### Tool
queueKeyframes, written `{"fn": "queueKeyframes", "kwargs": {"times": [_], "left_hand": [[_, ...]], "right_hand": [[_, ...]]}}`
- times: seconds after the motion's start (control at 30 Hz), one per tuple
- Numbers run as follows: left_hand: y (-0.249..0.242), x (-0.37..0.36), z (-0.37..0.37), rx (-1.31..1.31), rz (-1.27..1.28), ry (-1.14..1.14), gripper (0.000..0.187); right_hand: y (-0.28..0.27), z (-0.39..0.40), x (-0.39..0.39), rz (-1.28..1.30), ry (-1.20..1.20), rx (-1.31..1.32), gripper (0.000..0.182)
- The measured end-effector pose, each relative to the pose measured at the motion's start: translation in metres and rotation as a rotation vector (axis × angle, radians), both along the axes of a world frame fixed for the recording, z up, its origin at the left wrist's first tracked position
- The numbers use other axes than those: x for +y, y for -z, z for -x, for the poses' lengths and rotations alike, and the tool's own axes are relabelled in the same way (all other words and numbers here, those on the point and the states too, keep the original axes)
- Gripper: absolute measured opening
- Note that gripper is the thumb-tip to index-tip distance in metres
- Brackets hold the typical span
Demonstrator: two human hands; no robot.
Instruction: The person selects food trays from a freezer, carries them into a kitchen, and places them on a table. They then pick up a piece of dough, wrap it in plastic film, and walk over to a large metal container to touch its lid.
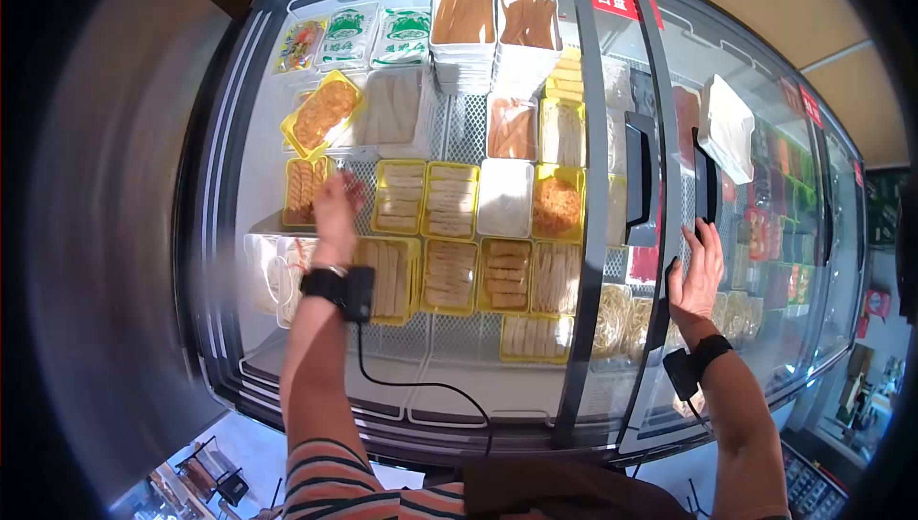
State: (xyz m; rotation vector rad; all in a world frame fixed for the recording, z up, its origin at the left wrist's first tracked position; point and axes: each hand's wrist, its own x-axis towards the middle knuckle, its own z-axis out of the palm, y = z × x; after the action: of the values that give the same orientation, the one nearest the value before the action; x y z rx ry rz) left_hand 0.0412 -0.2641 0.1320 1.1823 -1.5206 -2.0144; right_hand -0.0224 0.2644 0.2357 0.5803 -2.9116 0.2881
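Note:
Inside the open part of the display case, my left hand (339, 206) is over the trays, blurred by motion, beside a yellow tray of brown pieces (305, 192). Whether its fingers hold anything cannot be made out. Just above it, a tilted yellow tray of orange-brown food (326, 114) lies partly on wrapped white trays (387, 109). My right hand (700, 269) rests with spread fingers on the sliding glass door, just below a black handle (706, 176). Nothing is in that hand. Both wrists wear black devices with cables.
Yellow trays of pale and brown strips (449, 276) fill the middle. Stacked white trays (463, 27) and green-printed packs (402, 37) stand at the back. A white stack (727, 128) sits near the right-hand handle. A dark door frame (595, 185) crosses the case.

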Motion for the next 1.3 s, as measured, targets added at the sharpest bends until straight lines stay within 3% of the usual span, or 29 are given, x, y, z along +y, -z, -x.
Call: {"fn": "queueKeyframes", "kwargs": {"times": [0.07,0.23,0.3,0.43,0.5,0.57,0.7,0.8,0.93,0.97,1.0,1.07,1.2,1.3], "left_hand": [[0.022,-0.058,0.017,-0.022,-0.03,-0.105,0.023],[0.034,-0.123,0.037,-0.171,0.088,-0.091,0.034],[0.068,-0.148,0.043,-0.149,-0.033,-0.104,0.038],[0.076,-0.161,0.045,-0.171,-0.153,-0.112,0.033],[0.081,-0.171,0.032,-0.162,-0.164,-0.064,0.031],[0.07,-0.176,0.018,-0.026,-0.275,0.18,0.027],[0.033,-0.145,0.018,-0.06,-0.319,0.053,0.022],[0.017,-0.12,0.019,0.057,-0.243,0.005,0.018],[-0.043,-0.035,0.019,0.348,-0.292,0.156,0.02],[-0.044,-0.018,0.013,0.38,-0.408,0.222,0.024],[-0.074,0.025,0.016,0.244,-0.047,0.469,0.027],[-0.061,0.076,0.025,0.171,-0.37,0.388,0.026],[-0.009,0.162,0.033,0.339,-0.693,0.327,0.027],[0.055,0.182,0.046,0.353,-0.749,0.268,0.025]], "right_hand": [[0.0,0.001,-0.001,-0.014,0.003,-0.003,0.048],[0.007,0.001,0.002,-0.059,0.025,-0.022,0.052],[0.01,0.004,0.0,-0.072,0.025,-0.012,0.053],[0.004,0.002,-0.002,-0.105,0.059,-0.068,0.044],[0.005,0.003,0.0,-0.111,0.053,-0.071,0.044],[0.006,0.003,0.002,-0.107,0.049,-0.073,0.044],[0.003,0.003,-0.002,-0.042,0.008,-0.049,0.053],[0.003,0.003,-0.002,-0.056,0.018,-0.035,0.05],[0.002,0.003,0.0,-0.056,0.022,-0.026,0.049],[0.003,0.003,0.001,-0.053,0.019,-0.022,0.049],[0.004,0.003,0.001,-0.051,0.022,-0.023,0.049],[0.002,0.003,0.001,-0.039,0.024,-0.029,0.049],[0.004,0.003,0.002,-0.022,0.012,-0.012,0.048],[0.007,0.004,0.003,-0.032,0.017,-0.014,0.048]]}}
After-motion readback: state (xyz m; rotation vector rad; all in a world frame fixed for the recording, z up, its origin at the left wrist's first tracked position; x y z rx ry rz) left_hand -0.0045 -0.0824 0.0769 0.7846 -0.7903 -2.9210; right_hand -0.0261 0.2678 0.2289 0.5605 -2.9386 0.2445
